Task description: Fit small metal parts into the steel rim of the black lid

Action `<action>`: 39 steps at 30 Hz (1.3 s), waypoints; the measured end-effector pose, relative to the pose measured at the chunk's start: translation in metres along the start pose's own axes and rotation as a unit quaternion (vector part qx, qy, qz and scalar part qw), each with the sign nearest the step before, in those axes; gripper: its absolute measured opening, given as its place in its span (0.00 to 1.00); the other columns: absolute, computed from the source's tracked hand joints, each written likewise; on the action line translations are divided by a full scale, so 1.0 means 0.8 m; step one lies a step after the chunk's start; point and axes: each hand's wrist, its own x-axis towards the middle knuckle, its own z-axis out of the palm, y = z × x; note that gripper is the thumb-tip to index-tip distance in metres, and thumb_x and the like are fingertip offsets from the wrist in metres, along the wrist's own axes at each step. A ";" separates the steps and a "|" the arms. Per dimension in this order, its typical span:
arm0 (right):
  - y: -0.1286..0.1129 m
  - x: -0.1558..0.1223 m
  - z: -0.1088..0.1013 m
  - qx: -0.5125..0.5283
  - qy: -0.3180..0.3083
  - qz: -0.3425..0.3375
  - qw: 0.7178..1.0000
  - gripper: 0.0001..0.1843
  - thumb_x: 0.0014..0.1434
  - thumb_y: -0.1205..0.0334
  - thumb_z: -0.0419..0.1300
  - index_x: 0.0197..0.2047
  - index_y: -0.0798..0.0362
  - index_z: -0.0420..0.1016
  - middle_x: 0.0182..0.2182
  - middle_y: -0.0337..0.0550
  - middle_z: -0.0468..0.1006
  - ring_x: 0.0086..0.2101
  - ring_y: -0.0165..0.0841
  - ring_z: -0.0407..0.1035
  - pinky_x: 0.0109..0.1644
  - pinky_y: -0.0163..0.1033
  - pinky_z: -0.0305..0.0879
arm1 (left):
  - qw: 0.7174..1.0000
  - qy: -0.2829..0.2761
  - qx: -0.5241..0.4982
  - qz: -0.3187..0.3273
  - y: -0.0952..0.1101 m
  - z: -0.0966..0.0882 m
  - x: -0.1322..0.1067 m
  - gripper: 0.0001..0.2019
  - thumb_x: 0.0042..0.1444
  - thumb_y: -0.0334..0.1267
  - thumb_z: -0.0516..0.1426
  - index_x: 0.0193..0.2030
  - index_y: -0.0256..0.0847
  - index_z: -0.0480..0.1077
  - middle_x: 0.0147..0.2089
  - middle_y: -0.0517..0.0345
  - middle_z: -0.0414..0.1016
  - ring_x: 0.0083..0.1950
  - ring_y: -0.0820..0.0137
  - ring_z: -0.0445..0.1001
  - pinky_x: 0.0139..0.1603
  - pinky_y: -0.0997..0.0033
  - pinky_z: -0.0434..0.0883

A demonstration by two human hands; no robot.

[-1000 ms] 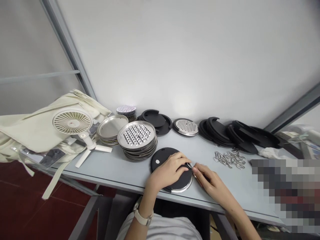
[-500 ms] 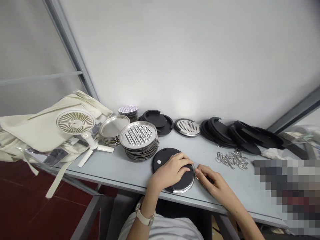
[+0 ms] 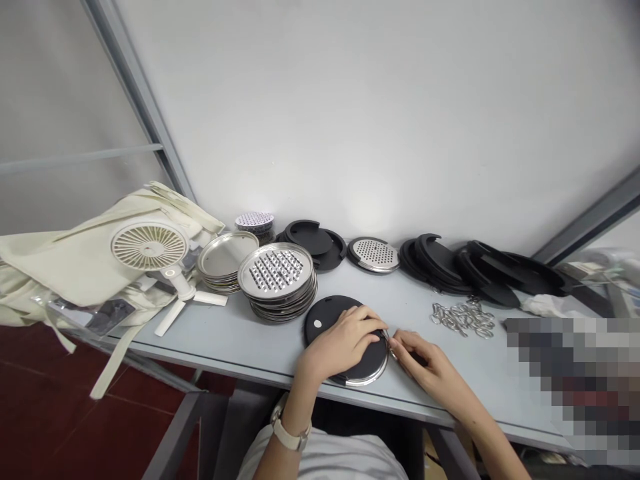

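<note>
A round black grater holder (image 3: 333, 311) with a silver metal rim and a white dot lies near the table's front edge. Across its top rests my left hand (image 3: 345, 341), fingers curled and gripping at its right side. My right hand (image 3: 419, 357) pinches a small metal wire clip (image 3: 389, 339) against that right edge; most of the clip is hidden by the fingertips. A pile of similar metal clips (image 3: 463, 319) lies beyond my right hand. Left of the holder is a stack of metal grater discs (image 3: 276, 273), the top one with raised teeth.
Flat metal discs (image 3: 225, 257) are stacked farther left, near a small white fan (image 3: 150, 247) and cream cloth bags (image 3: 95, 247). Along the wall stand black holders (image 3: 435, 263) and a grater fitted in a holder (image 3: 375, 255). A blurred patch (image 3: 580, 387) covers the right corner.
Both hands stay at the holder's right edge, nearly still. The whole view has shifted very slightly.
</note>
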 end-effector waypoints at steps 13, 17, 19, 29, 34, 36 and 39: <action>-0.004 0.002 -0.001 0.037 0.007 0.019 0.999 0.21 0.67 0.49 0.47 0.26 0.51 0.58 0.22 0.33 0.58 0.26 0.30 0.56 0.32 0.35 0.54 | 1.000 -0.003 -0.009 -0.005 0.000 -0.001 0.001 0.14 0.64 0.31 0.50 0.54 0.42 0.67 0.52 0.53 0.69 0.56 0.66 0.65 0.60 0.64 0.62; -0.005 0.002 -0.001 0.032 0.012 0.019 0.999 0.20 0.67 0.50 0.48 0.26 0.51 0.58 0.22 0.33 0.58 0.26 0.30 0.56 0.31 0.35 0.54 | 1.000 -0.005 -0.010 -0.007 0.001 -0.002 0.001 0.13 0.64 0.31 0.50 0.54 0.42 0.67 0.51 0.53 0.68 0.56 0.66 0.65 0.60 0.63 0.62; -0.007 0.002 -0.001 0.030 0.013 0.018 0.999 0.20 0.67 0.50 0.48 0.26 0.51 0.58 0.22 0.33 0.58 0.26 0.30 0.56 0.31 0.35 0.54 | 1.000 -0.007 -0.009 -0.011 0.001 -0.002 0.001 0.13 0.64 0.31 0.50 0.53 0.42 0.67 0.51 0.53 0.69 0.56 0.66 0.65 0.60 0.63 0.62; -0.008 0.000 -0.001 0.039 0.014 0.008 0.999 0.19 0.67 0.50 0.47 0.28 0.50 0.59 0.22 0.32 0.58 0.25 0.29 0.56 0.30 0.34 0.55 | 1.000 -0.003 -0.022 -0.016 0.002 -0.002 0.002 0.11 0.64 0.31 0.50 0.51 0.43 0.67 0.50 0.54 0.69 0.56 0.66 0.65 0.60 0.64 0.62; -0.009 -0.001 -0.002 0.033 0.010 0.006 0.999 0.20 0.68 0.49 0.46 0.27 0.50 0.57 0.22 0.33 0.59 0.26 0.30 0.58 0.31 0.35 0.56 | 1.000 0.001 -0.021 -0.009 0.000 0.000 0.002 0.11 0.64 0.31 0.51 0.51 0.42 0.67 0.50 0.55 0.69 0.56 0.67 0.65 0.60 0.65 0.62; -0.009 0.000 -0.002 0.031 0.009 0.005 0.999 0.21 0.68 0.48 0.45 0.27 0.50 0.57 0.22 0.33 0.60 0.26 0.31 0.59 0.31 0.35 0.57 | 1.000 0.001 -0.017 -0.009 -0.001 0.000 0.002 0.11 0.64 0.32 0.51 0.51 0.42 0.67 0.50 0.54 0.69 0.55 0.66 0.65 0.60 0.65 0.62; -0.009 0.000 -0.002 0.025 0.009 0.004 1.000 0.21 0.68 0.48 0.45 0.26 0.50 0.57 0.22 0.34 0.61 0.26 0.31 0.60 0.32 0.35 0.58 | 1.000 -0.001 -0.015 -0.011 0.000 0.000 0.001 0.11 0.64 0.31 0.50 0.52 0.42 0.67 0.51 0.54 0.69 0.56 0.66 0.65 0.60 0.64 0.62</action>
